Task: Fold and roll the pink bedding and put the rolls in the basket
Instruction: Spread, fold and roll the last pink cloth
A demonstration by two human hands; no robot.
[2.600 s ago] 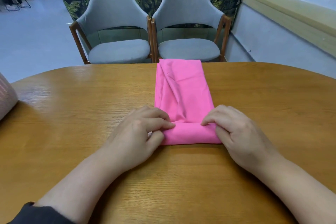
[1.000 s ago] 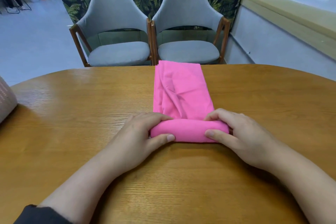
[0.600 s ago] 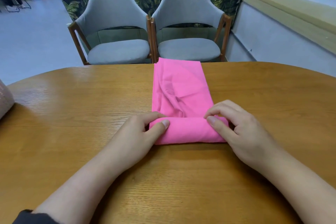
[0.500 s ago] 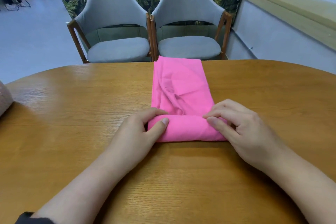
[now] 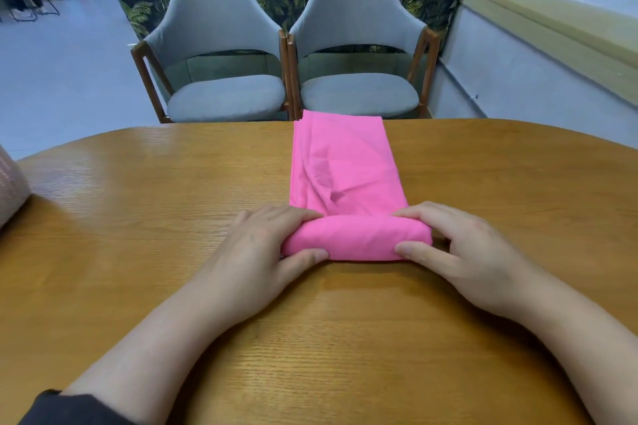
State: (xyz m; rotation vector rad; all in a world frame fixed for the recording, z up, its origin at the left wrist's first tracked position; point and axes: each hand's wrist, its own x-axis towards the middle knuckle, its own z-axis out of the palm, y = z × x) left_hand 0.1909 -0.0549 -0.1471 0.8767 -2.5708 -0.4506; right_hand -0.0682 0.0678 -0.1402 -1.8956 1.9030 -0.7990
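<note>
The pink bedding [image 5: 345, 179] lies as a folded strip on the wooden table [image 5: 138, 203], its near end wound into a roll [image 5: 357, 238] while the far end reaches the table's far edge. The left hand [image 5: 262, 248] grips the roll's left end and the right hand [image 5: 462, 248] its right end, fingers curled over the top and thumbs pressed against the near side. Two grey chairs [image 5: 224, 45] stand beyond the table.
</note>
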